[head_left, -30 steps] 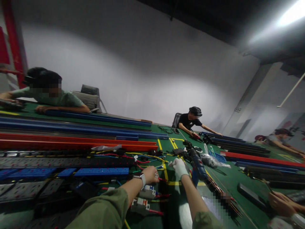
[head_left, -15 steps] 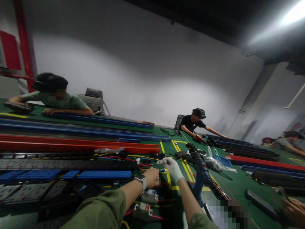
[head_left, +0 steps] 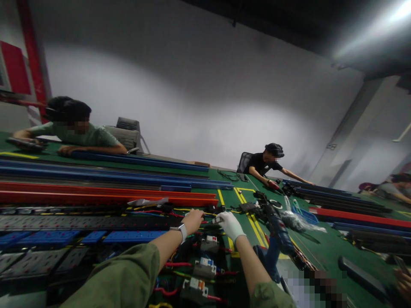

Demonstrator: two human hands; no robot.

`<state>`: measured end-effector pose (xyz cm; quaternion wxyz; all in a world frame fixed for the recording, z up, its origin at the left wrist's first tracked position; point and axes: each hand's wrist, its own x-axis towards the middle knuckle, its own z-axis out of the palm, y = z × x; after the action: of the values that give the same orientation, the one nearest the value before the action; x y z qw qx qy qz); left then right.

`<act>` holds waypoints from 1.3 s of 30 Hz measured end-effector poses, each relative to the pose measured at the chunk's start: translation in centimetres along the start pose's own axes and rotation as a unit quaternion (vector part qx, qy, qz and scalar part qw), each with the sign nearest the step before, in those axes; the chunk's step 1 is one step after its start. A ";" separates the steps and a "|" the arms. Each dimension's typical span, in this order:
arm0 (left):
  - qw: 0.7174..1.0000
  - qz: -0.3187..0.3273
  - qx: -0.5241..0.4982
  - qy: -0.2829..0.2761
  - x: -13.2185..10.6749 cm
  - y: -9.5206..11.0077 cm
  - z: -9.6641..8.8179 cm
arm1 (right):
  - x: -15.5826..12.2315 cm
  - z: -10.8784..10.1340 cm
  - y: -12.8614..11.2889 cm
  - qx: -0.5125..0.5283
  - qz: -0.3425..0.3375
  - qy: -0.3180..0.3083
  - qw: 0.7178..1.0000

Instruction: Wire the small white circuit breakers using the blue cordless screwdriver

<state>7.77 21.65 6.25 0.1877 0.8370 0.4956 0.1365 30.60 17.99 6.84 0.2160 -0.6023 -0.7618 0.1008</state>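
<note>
My left hand [head_left: 193, 219], bare with a watch on the wrist, reaches forward over a tangle of red, yellow and blue wires [head_left: 189, 212]; its fingers are curled, and what they hold is hidden. My right hand [head_left: 230, 224] wears a white glove and pinches a small grey part [head_left: 217, 220] just right of the left hand. Below both hands lie three small circuit breakers [head_left: 203, 267] with red wires attached. Both sleeves are olive green.
Long red rails [head_left: 105, 194] and blue rails [head_left: 112, 175] and black and blue socket strips [head_left: 86, 222] fill the green table's left. A power drill [head_left: 278, 226] and a plastic bag [head_left: 297, 220] lie at right. Other people work at the far edge of the table.
Both hands have moved forward and up the table, away from the breakers. The left hand now reaches into the wires, and the view has shifted slightly to the left.
</note>
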 end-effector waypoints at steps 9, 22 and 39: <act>0.999 -0.015 0.030 -0.026 1.4 -0.2 2.6 | 0.5 -0.2 -1.4 -0.050 -0.009 -0.043 0.998; 0.998 0.038 -0.044 -0.024 2.9 -2.3 4.0 | 0.5 0.0 -1.6 -0.034 -0.037 -0.045 0.998; 0.992 0.072 -0.100 -0.026 3.4 -3.7 5.8 | -0.6 1.0 -0.3 0.033 -0.071 0.011 0.997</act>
<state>8.90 25.24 -0.45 0.2731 0.8507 0.4129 0.1769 30.02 17.48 5.95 0.2504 -0.5405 -0.7964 0.1041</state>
